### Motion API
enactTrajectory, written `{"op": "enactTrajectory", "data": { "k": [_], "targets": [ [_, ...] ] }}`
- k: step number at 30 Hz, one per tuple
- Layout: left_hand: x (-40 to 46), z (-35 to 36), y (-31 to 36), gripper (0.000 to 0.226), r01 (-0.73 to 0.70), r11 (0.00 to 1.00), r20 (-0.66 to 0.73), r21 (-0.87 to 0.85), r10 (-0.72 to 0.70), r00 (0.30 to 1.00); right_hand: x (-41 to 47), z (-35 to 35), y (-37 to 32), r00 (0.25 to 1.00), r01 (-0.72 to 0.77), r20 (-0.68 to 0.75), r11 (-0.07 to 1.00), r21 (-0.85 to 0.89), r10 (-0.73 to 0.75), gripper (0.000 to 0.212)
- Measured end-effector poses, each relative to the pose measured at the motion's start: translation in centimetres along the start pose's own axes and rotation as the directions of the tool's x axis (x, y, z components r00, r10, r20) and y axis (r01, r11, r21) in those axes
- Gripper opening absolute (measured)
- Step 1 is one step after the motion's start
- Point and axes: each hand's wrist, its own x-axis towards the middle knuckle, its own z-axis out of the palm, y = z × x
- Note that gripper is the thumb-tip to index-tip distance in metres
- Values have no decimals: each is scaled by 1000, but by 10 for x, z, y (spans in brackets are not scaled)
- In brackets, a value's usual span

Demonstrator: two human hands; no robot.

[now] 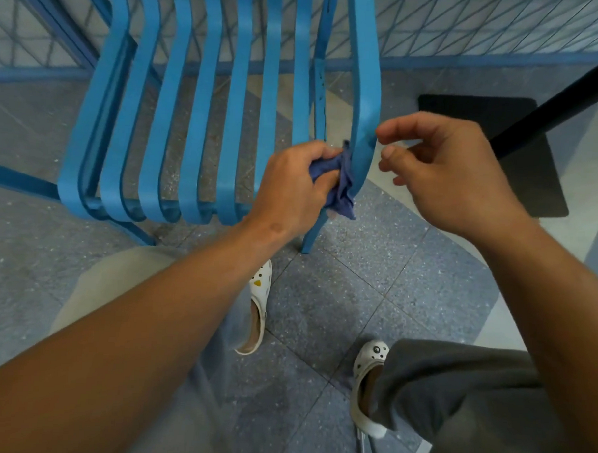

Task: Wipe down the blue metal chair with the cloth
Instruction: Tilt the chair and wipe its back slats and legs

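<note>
The blue metal chair (pixel 199 126) with curved slats fills the upper middle of the head view. My left hand (pixel 292 185) grips a crumpled dark blue cloth (pixel 342 183) and presses it against the inner side of the chair's rightmost slat near the front edge. My right hand (pixel 447 174) hovers just right of that slat, fingers loosely curled and holding nothing, with the fingertips close to the slat's outer edge.
A blue mesh fence (pixel 471 25) runs behind the chair. A black floor mat (pixel 533 168) and a dark slanted pole (pixel 553 100) lie to the right. My feet in white clogs (pixel 258 306) stand on the speckled tile floor below the chair.
</note>
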Motion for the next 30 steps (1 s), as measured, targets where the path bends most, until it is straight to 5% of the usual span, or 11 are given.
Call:
{"op": "enactTrajectory", "data": {
  "k": [8, 16, 23, 30],
  "targets": [
    [-6, 10, -27, 12, 151, 947, 195, 285, -211, 958, -2, 4, 4, 999, -14, 39, 992, -126, 19, 23],
    [-16, -8, 6, 10, 145, 984, 98, 105, -155, 983, -15, 0, 6, 997, -12, 76, 995, -102, 19, 20],
    [-23, -15, 41, 13, 181, 979, 4, -93, -181, 983, -35, -1, 8, 936, -54, 353, 982, 178, -12, 56],
    [-21, 3, 67, 20, 249, 933, 132, -261, -221, 966, -33, 4, 20, 991, -117, 118, 863, 492, 67, 35]
  ]
}}
